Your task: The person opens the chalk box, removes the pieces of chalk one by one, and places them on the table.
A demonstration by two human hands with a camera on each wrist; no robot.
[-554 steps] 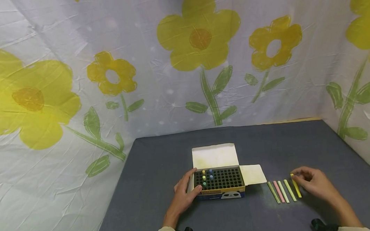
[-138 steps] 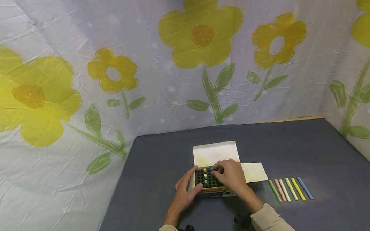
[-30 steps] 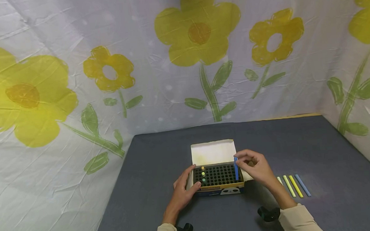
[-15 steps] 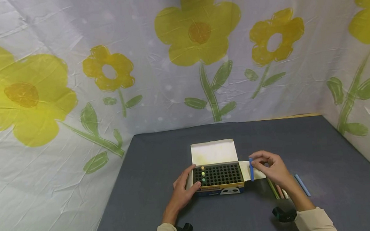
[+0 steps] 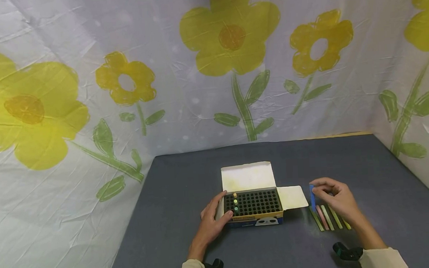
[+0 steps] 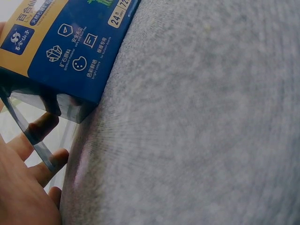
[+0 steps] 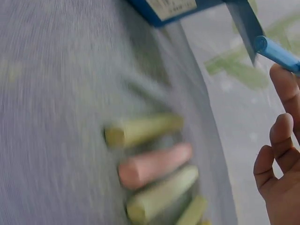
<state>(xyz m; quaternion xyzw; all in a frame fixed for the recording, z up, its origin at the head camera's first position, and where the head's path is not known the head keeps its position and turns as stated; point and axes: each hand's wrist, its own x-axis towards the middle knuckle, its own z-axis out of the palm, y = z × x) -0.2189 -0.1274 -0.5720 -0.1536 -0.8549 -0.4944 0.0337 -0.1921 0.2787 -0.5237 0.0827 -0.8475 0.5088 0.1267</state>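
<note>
My right hand (image 5: pixel 337 195) pinches a blue chalk stick (image 5: pixel 312 198) upright between thumb and fingers, above the left end of a row of chalks. In the right wrist view that blue chalk (image 7: pixel 277 55) sticks out past the fingertips. The row holds a green chalk (image 5: pixel 316 220), a pink chalk (image 5: pixel 322 218), a whitish chalk (image 5: pixel 327 218) and others partly behind the hand. My left hand (image 5: pixel 210 228) grips the left end of an open chalk box (image 5: pixel 246 222), thumb at its front corner. A yellow-orange, a yellow-green and a teal chalk stand in the holes of its black insert near the left.
The box's white lid (image 5: pixel 248 176) stands raised at the back, and a side flap (image 5: pixel 292 197) juts right toward the chalk row. A dark cloth-covered table (image 5: pixel 187 172) lies beneath. Behind it hangs a flower-printed curtain (image 5: pixel 177 111).
Several seconds ago two blue chalks stood in the box; one later lay right of the row. Over the last second my right hand carried the other rightward from above the box. Left hand keeps its hold.
</note>
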